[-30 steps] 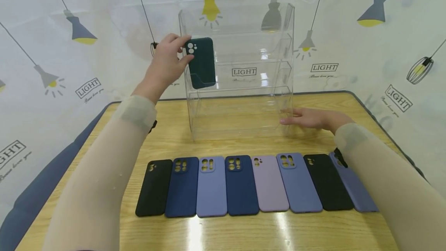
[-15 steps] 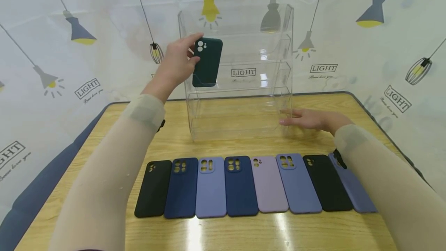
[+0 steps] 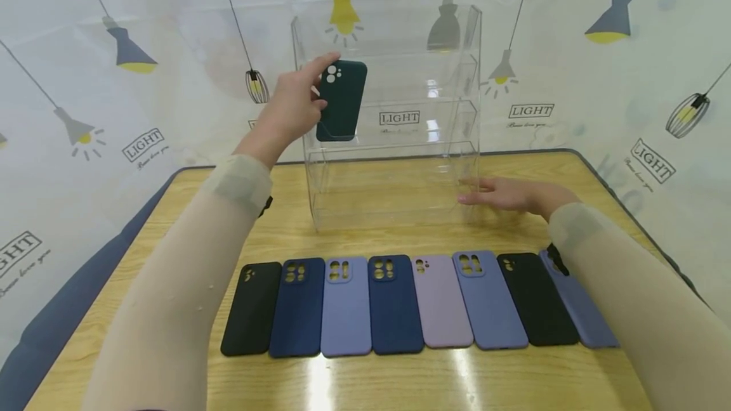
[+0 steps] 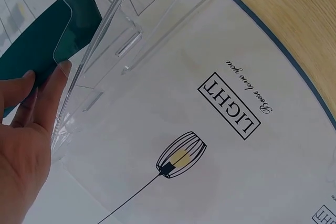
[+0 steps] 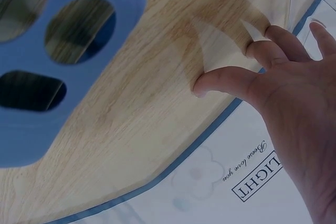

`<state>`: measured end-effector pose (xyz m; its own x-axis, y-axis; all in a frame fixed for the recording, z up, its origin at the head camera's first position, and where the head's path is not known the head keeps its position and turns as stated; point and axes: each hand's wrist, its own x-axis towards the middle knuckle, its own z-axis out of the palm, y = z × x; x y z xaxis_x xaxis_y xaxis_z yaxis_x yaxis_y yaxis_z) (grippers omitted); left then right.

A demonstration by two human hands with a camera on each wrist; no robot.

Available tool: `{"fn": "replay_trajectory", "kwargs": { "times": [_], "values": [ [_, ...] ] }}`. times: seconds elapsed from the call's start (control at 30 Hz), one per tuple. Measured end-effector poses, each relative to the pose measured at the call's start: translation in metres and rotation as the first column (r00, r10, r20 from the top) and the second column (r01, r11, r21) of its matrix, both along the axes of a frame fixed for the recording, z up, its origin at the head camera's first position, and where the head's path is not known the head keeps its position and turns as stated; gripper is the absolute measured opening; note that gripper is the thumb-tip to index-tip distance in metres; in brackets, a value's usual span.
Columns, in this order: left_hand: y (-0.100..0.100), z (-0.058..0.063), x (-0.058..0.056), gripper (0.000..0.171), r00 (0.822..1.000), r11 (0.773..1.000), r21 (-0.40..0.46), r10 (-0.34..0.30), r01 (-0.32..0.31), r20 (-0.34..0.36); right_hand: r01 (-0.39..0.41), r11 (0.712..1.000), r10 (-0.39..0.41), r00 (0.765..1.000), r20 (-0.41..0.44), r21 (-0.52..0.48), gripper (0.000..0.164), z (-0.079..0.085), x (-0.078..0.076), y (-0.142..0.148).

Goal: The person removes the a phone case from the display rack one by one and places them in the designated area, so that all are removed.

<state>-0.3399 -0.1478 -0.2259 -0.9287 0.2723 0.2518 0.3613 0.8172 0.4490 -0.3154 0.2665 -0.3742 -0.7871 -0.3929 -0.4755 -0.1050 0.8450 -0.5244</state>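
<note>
In the head view my left hand (image 3: 294, 100) pinches a dark green phone case (image 3: 344, 100) along its left edge and upper left corner. The case stands nearly upright, slightly tilted, its lower end behind the front lip of a middle tier of a clear tiered display rack (image 3: 394, 152). In the left wrist view, thumb and fingers meet at the green case's (image 4: 79, 14) edge, beside the rack's clear side wall. My right hand (image 3: 508, 194) rests its fingertips against the rack's lower right side. In the right wrist view its fingers (image 5: 226, 80) are spread and slightly bent.
Several phone cases lie side by side in front of the rack: black (image 3: 253, 309), navy (image 3: 297, 309), periwinkle (image 3: 346, 309) and pink (image 3: 444, 303) among them. My right forearm partly covers the rightmost periwinkle case (image 3: 588, 313). Behind the wooden table (image 3: 274, 379) hangs a lamp-print cloth (image 3: 200, 18).
The left hand has shifted the green case a little to the right within its tier, and its tilt has changed. The right hand stays at the rack's side.
</note>
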Motion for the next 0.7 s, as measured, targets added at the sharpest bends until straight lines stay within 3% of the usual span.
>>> {"fn": "replay_trajectory", "kwargs": {
  "times": [0.27,0.47,0.57,0.7],
  "values": [
    [0.001,0.005,0.005,0.082,0.993,0.993,0.115,0.005,0.009,-0.121,0.004,1.000,-0.004,1.000,-0.014,0.003,0.096,-0.002,0.000,0.000],
    [0.002,0.016,0.015,0.080,0.977,0.970,0.242,0.015,0.037,-0.211,-0.003,1.000,0.003,1.000,-0.004,0.002,0.096,-0.001,0.000,-0.001],
    [0.005,0.020,0.019,0.079,0.978,0.958,0.281,0.000,0.060,-0.209,0.003,1.000,-0.003,1.000,-0.005,-0.002,0.096,-0.001,0.000,0.000],
    [0.011,0.018,0.024,0.079,0.981,0.957,0.273,-0.047,0.098,-0.189,0.008,1.000,-0.008,1.000,-0.005,-0.008,0.096,-0.003,0.000,0.000]
  ]
}}
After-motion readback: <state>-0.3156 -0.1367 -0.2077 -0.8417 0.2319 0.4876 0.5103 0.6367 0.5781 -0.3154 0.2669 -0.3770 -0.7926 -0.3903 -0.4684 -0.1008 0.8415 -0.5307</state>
